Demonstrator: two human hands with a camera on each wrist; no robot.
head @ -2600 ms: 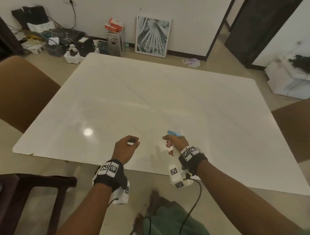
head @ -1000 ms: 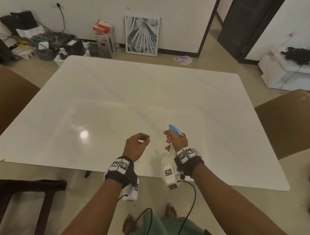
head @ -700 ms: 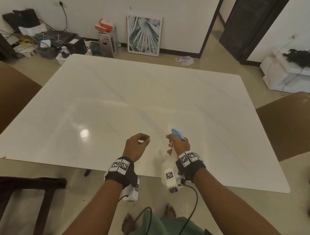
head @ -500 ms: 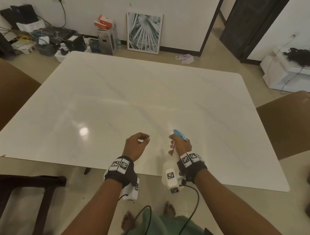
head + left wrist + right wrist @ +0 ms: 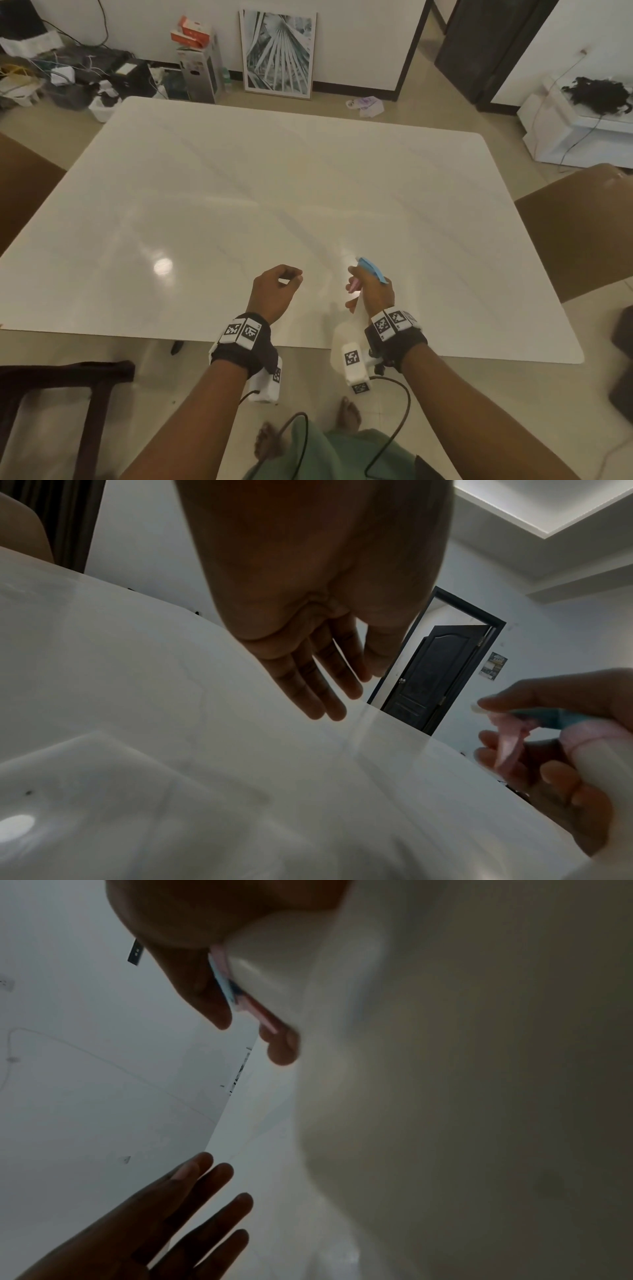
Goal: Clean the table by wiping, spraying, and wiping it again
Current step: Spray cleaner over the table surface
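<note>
A person stood at the near edge of a white marble-look surface (image 5: pixel 308 192), the right hand (image 5: pixel 375 293) wrapped around the neck of a spray bottle (image 5: pixel 346 342), fingers curled by its pink trigger (image 5: pixel 507 744) and the blue nozzle (image 5: pixel 371 269) aimed out across the surface toward its far edge. The pale plastic bottle hung below the hand, over the near edge and against the wrist, held clear of the surface. It looked light and rigid, likely smooth enough to slip if wet, and best held just where it was: at the narrow neck, with a finger free for the trigger. The left hand (image 5: pixel 274 291) hovered empty just beside it, above the surface near the same edge; the head view showed its fingers loosely curled, while the left wrist view showed them relaxed and nearly straight. No cloth was in sight, so the spraying step appeared to be in hand, with a final wipe left to do.
</note>
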